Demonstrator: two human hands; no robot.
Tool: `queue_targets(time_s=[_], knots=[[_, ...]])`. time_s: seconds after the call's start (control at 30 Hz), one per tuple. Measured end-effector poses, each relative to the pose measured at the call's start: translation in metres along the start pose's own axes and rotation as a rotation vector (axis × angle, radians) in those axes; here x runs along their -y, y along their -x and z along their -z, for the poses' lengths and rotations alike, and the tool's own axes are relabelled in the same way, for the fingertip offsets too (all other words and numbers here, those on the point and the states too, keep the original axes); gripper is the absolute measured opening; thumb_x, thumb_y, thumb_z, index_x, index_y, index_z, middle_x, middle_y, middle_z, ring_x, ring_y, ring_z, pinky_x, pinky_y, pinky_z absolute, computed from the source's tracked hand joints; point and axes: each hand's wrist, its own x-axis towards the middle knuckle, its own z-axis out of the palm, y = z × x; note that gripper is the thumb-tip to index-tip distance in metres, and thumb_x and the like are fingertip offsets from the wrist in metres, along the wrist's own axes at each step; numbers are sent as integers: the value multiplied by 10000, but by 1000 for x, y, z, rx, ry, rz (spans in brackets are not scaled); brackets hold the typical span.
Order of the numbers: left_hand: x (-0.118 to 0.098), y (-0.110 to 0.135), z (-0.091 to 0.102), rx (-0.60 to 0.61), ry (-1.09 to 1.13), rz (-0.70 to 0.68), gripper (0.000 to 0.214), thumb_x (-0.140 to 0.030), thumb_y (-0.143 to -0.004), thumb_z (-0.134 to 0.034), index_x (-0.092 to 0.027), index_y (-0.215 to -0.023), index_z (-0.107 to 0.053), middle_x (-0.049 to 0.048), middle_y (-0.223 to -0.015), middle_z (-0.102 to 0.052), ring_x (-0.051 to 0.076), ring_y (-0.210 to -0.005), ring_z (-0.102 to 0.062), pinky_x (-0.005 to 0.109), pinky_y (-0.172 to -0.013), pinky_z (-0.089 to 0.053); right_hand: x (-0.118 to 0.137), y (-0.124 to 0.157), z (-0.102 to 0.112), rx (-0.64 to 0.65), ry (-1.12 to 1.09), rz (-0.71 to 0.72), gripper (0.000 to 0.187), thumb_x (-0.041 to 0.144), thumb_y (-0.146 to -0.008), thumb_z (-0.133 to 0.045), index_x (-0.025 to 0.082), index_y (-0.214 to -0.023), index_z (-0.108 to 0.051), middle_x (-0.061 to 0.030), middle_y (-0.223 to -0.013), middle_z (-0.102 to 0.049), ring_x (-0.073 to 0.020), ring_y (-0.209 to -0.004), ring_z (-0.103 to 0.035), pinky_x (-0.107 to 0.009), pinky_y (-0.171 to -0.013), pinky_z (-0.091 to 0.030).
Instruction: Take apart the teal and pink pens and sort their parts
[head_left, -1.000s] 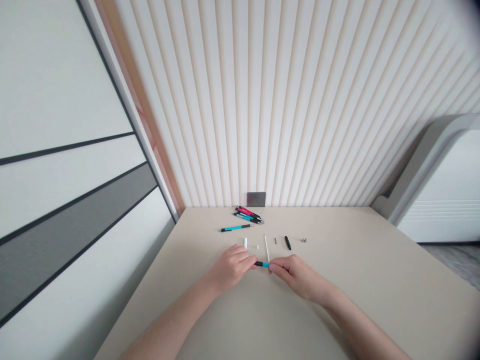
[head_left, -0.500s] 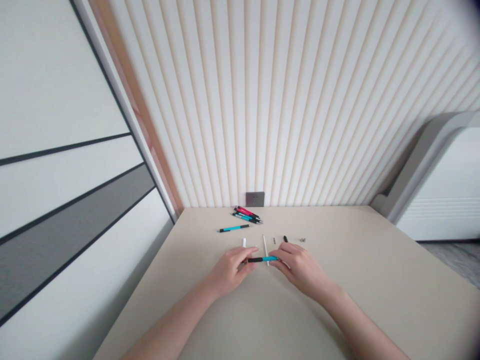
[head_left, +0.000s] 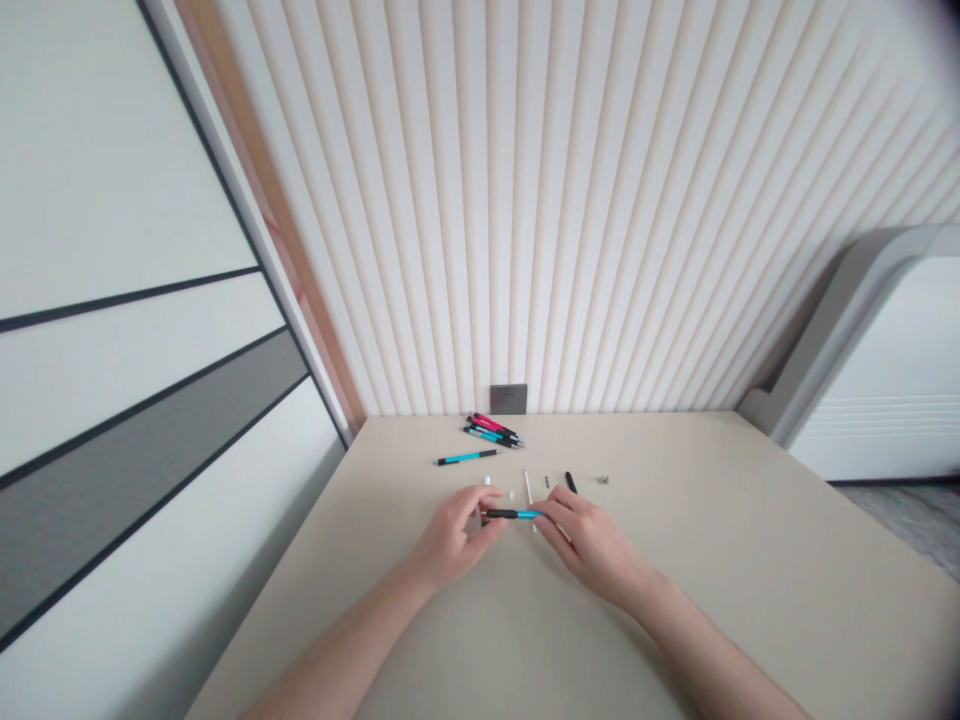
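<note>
A pen with a black grip and a blue barrel (head_left: 526, 515) is held level between both hands, just above the table. My right hand (head_left: 583, 532) is closed round its blue end. The fingers of my left hand (head_left: 452, 537) curl about the black end, whose tip is partly hidden by them. Behind the pen lies a thin white rod (head_left: 527, 484), its near part passing below the pen. A small whitish piece (head_left: 511, 494) and a white piece (head_left: 487, 481) are close to my left fingertips. Beyond my right hand rests a black piece (head_left: 571, 482).
Tiny dark parts (head_left: 547, 482) and small metal parts (head_left: 603, 480) lie on the beige table (head_left: 675, 510). A blue and black pen (head_left: 466, 458) lies farther back, near a pile of red and blue pens (head_left: 493, 430). A ribbed wall with a socket (head_left: 508, 399) closes off the back.
The pen and both hands have shifted slightly left. My left fingers sit farther along the black end, and a small whitish piece near them now shows clearly. More of the black piece is visible.
</note>
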Motion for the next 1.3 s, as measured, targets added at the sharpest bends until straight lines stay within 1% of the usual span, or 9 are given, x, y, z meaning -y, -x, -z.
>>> queue_targets(time_s=[0.1,0.23,0.4,0.5,0.6,0.8,0.97,1.13,1.3], knots=[[-1,-1,-1,5,-15,17,182,-317,-936,-514,-172,-907,-620,30,-796,-649,143,-732,-592,244,-712,-467,-1,0,-1,-12,-2,9,273,288,-1009,-347,233,-1054,-610,-43,-933,-560,-160,-807,-590,-275,-743,-461],[1,-1,0,8,-6,40,405,-319,-989,-379,-168,-692,-609,21,-640,-589,136,-657,-568,251,-687,-460,0,0,-3,-10,-5,39,251,280,-1001,-377,241,-1086,-610,-43,-945,-561,-156,-815,-593,-271,-759,-470],[0,0,-1,19,53,-6,297,-321,-897,-559,-182,-1159,-569,38,-881,-654,152,-796,-602,263,-770,-488,-1,-1,-5,-23,24,34,240,269,-995,-385,224,-1047,-615,-44,-929,-571,-158,-809,-600,-268,-740,-476],[0,-1,-1,34,27,-38,161,-298,-927,-522,-177,-952,-625,36,-834,-648,143,-767,-595,247,-735,-472,-2,-1,-5,-27,16,35,250,269,-999,-374,226,-1052,-615,-45,-929,-576,-155,-808,-604,-264,-745,-481],[0,-1,-1,18,-6,8,333,-292,-970,-440,-170,-717,-618,14,-657,-595,128,-661,-570,238,-685,-454,-2,-1,-6,-22,9,52,239,269,-998,-380,228,-1047,-611,-47,-938,-579,-155,-812,-604,-263,-753,-481],[-1,1,-2,87,62,-4,303,-292,-889,-585,-181,-1171,-571,36,-903,-676,145,-797,-631,237,-755,-490,-2,-1,-7,-21,6,41,218,248,-994,-389,230,-1064,-594,-47,-948,-589,-165,-834,-603,-273,-764,-476],[-2,-1,-3,82,-23,3,146,-273,-932,-525,-187,-914,-642,24,-824,-680,140,-771,-622,235,-746,-464,-6,-2,-11,-73,15,47,143,232,-975,-450,232,-1041,-576,-46,-961,-613,-178,-860,-595,-288,-781,-467],[0,-2,-3,100,-89,26,475,-307,-997,-380,-175,-576,-558,3,-564,-558,121,-613,-556,229,-665,-431,-10,-2,-14,-128,51,15,86,182,-950,-481,223,-987,-547,-31,-898,-634,-176,-795,-587,-287,-735,-450],[3,-1,-3,63,-52,53,226,-340,-960,-490,-192,-952,-660,35,-864,-693,155,-811,-628,258,-782,-478,-9,-1,-11,-128,54,-3,110,203,-953,-472,225,-1028,-549,-34,-894,-659,-183,-806,-609,-293,-739,-441]])
